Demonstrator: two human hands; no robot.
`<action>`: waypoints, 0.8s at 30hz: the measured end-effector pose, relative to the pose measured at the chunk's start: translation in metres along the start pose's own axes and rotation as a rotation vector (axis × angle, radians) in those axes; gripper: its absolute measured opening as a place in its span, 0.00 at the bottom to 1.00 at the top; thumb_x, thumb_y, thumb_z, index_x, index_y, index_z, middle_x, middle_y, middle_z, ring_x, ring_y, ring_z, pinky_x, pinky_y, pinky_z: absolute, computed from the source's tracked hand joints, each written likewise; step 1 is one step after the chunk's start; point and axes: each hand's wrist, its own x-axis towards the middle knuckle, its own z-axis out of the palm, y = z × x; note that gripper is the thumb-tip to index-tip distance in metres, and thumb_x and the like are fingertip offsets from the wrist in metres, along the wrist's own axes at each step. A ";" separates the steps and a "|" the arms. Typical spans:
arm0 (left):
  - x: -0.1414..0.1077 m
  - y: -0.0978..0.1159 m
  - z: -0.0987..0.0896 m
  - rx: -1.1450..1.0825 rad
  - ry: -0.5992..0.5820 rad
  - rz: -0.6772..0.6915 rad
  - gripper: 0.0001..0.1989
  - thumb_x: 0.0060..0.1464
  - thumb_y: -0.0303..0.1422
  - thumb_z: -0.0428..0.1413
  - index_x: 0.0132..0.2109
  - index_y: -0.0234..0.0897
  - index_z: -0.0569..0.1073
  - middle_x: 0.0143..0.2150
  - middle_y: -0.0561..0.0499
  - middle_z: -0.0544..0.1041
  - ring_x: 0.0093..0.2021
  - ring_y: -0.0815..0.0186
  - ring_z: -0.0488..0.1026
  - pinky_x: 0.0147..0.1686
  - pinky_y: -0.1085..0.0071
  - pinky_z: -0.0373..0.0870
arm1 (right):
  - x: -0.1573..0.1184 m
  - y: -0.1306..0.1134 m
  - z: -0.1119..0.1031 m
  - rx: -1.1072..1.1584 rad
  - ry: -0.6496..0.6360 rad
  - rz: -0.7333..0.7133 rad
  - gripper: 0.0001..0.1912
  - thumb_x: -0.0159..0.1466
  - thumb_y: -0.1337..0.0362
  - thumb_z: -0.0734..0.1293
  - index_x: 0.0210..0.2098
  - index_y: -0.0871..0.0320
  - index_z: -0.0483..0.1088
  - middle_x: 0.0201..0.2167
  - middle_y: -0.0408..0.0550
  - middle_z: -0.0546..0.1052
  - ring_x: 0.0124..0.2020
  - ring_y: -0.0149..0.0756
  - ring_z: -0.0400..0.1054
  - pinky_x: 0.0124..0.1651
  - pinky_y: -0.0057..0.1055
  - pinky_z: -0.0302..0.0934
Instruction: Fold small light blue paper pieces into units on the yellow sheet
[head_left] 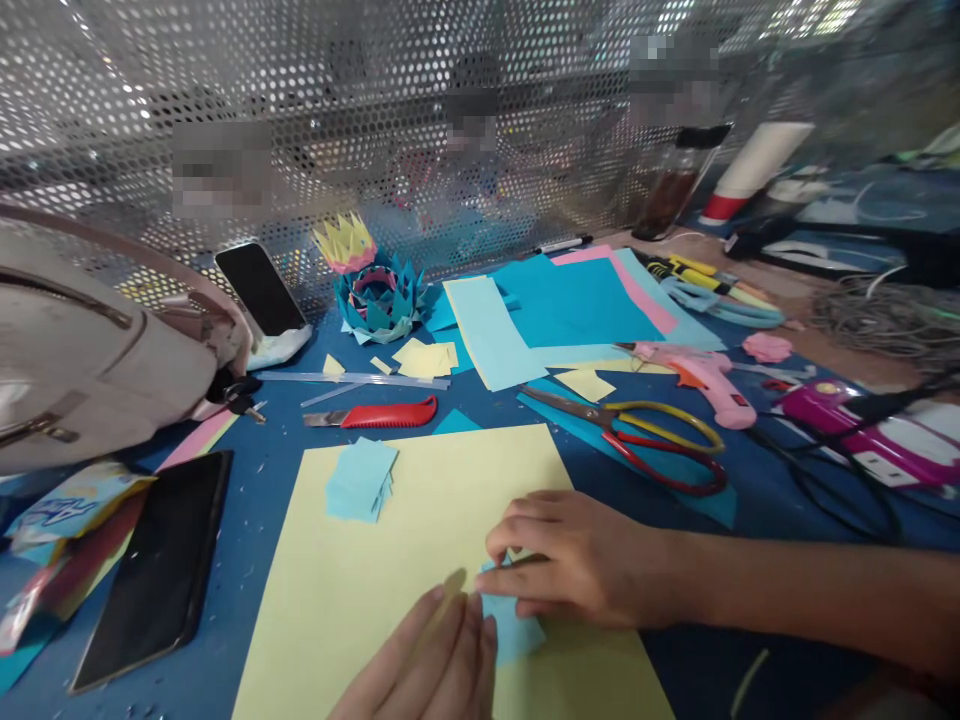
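Observation:
A small light blue paper piece [517, 635] lies on a large pale yellow sheet [300, 600], partly hidden by fingers. From the right, my right hand [562, 565] presses its fingertips on the upper part of that piece, the fingers bent. My left hand [442, 660] comes from the bottom edge with its fingers together, their tips at the piece's left side. Both hands nearly touch at the fingertips. A stack of light blue squares [362, 480] rests on the sheet's upper left.
Red cutter [390, 413] and scissors [630, 430] lie beyond the sheet. A pink glue gun [705, 378] is at the right, a tablet [161, 570] at the left. Behind stand folded paper flowers [379, 298], a phone [262, 290] and blue sheets [577, 305].

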 end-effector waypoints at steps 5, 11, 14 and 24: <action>0.003 -0.003 0.001 -0.026 0.066 -0.013 0.18 0.69 0.23 0.44 0.44 0.31 0.79 0.42 0.51 0.84 0.44 0.66 0.80 0.71 0.54 0.43 | 0.001 -0.002 -0.002 0.019 -0.005 0.018 0.13 0.72 0.62 0.60 0.50 0.61 0.72 0.42 0.51 0.75 0.38 0.35 0.65 0.43 0.31 0.61; 0.005 -0.004 0.000 -0.075 0.076 -0.027 0.15 0.68 0.25 0.47 0.45 0.32 0.80 0.41 0.51 0.83 0.44 0.65 0.79 0.71 0.55 0.44 | 0.005 -0.006 -0.008 0.024 -0.042 0.059 0.14 0.73 0.63 0.58 0.50 0.60 0.72 0.41 0.51 0.74 0.37 0.36 0.64 0.40 0.31 0.58; 0.003 -0.003 0.002 -0.124 0.089 -0.072 0.14 0.67 0.29 0.49 0.47 0.33 0.79 0.42 0.52 0.83 0.45 0.66 0.78 0.71 0.56 0.43 | 0.007 -0.006 -0.007 0.087 -0.029 0.118 0.14 0.73 0.60 0.59 0.50 0.61 0.71 0.41 0.52 0.73 0.38 0.36 0.64 0.41 0.31 0.57; 0.004 -0.006 -0.001 -0.144 0.023 -0.075 0.15 0.65 0.35 0.51 0.51 0.33 0.77 0.50 0.50 0.79 0.54 0.62 0.71 0.71 0.59 0.42 | 0.013 -0.023 -0.001 0.108 -0.047 0.468 0.19 0.56 0.56 0.76 0.36 0.57 0.65 0.30 0.40 0.70 0.33 0.34 0.62 0.36 0.30 0.50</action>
